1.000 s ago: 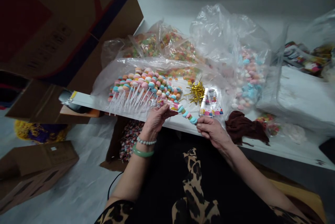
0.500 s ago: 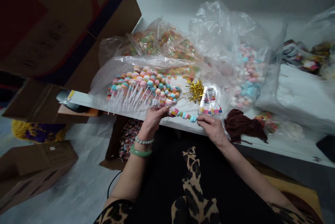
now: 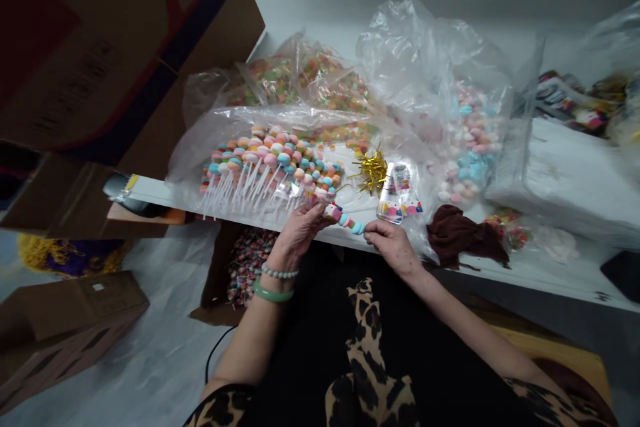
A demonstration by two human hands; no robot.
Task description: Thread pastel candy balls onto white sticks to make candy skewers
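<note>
My left hand (image 3: 300,235) and my right hand (image 3: 393,245) both hold a short skewer of pastel round candies (image 3: 344,218), pink and blue, between them. The left fingers grip its end near a clear wrapper, and the right fingertips pinch its far end. Just beyond, a sprig of gold tinsel (image 3: 373,171) and a printed cellophane sleeve (image 3: 390,204) lie on the plastic. Rows of finished candy skewers (image 3: 265,164) with white sticks lie on a clear plastic bag (image 3: 220,140), left of the tinsel. My left wrist wears a jade bangle and a bead bracelet.
Clear bags of colourful candies (image 3: 320,84) and pink-blue candies (image 3: 473,147) crowd the white table (image 3: 550,274). A brown cloth (image 3: 465,237) lies near its edge. Cardboard boxes (image 3: 100,47) stand left, and a box of wrapped sweets (image 3: 247,264) sits below.
My right hand has moved left, closer to my left hand, and the skewer now shows a shorter stretch between them. The view has shifted slightly.
</note>
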